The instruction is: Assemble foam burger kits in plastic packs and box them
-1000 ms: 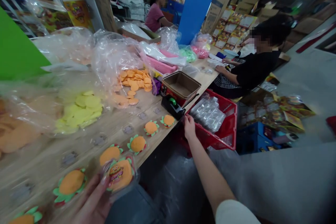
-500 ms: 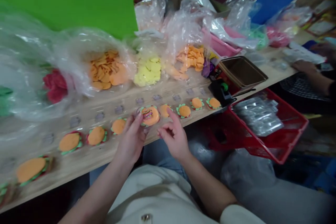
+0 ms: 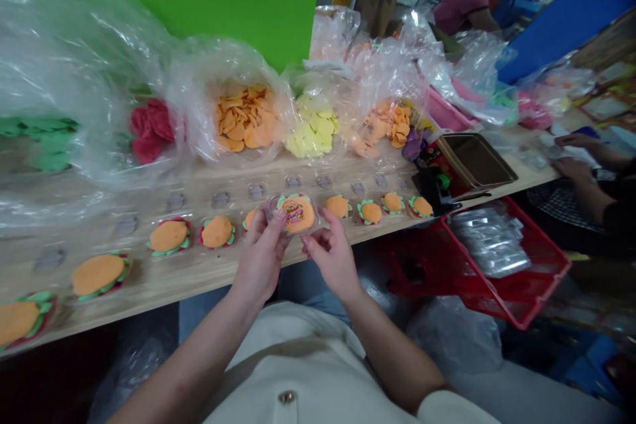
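Note:
In front of me a clear plastic case (image 3: 299, 212) is held above the table's near edge. It contains an orange-topped burger with green frilly edges and bears a printed burger sticker. My left hand (image 3: 262, 248) grips its left side, the thumb beside the sticker. At the opposite side, my right hand (image 3: 334, 255) pinches the case's edge between thumb and bent fingers. On either side sit more burgers in a row, such as a burger (image 3: 217, 232) to the left and another burger (image 3: 369, 212) to the right.
Clear bags of orange pieces (image 3: 248, 120), yellow pieces (image 3: 314, 129) and red pieces (image 3: 152, 129) line the back. A brown-lidded box (image 3: 479, 159) and black tape dispenser (image 3: 437, 192) stand right. Below is a red crate (image 3: 539, 295) with clear packs. Another person's hands (image 3: 576, 156) work far right.
My right hand has closed in on the case's right edge, where its fingers were apart from it before. The camera view has shifted left, so the table scene appears further right.

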The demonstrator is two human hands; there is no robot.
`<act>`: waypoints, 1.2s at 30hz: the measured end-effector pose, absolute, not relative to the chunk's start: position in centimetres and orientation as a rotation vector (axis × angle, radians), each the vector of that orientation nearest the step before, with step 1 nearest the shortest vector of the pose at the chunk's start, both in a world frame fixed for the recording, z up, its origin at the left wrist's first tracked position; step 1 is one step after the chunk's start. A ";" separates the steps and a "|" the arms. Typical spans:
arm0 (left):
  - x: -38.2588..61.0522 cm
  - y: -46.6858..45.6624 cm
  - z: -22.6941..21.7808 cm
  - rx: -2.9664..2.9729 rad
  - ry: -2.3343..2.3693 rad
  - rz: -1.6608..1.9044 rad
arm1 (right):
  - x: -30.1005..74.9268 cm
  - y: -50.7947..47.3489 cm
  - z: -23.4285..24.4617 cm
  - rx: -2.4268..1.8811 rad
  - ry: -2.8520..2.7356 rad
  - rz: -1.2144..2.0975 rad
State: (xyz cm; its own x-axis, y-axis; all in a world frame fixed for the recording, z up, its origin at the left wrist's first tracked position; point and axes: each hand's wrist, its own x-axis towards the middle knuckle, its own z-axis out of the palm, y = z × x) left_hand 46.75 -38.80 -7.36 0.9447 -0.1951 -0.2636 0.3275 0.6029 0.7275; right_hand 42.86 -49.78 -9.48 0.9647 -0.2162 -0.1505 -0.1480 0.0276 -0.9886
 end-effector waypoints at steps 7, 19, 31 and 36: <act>47.8 -37.6 -7.2 0.825 0.223 -0.198 | 42.3 -51.3 -10.2 -1.926 0.326 -0.156; 47.0 -36.1 -7.1 0.822 0.181 -0.079 | 44.7 -46.1 -8.8 -1.320 0.349 0.059; 47.9 -21.1 -9.4 0.835 0.523 0.129 | 45.4 -42.5 -11.3 -1.980 -0.124 0.301; 50.8 -4.3 -7.4 1.170 0.833 0.641 | 46.2 -43.7 -15.7 -1.968 -0.023 0.495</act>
State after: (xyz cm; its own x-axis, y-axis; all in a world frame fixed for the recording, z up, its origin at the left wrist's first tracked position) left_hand 50.76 -4.26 -7.43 0.5522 0.8026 -0.2257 -0.0131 0.2791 0.9602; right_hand 46.17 -43.75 -15.68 0.9139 0.2348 -0.3312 -0.2027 -0.4429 -0.8734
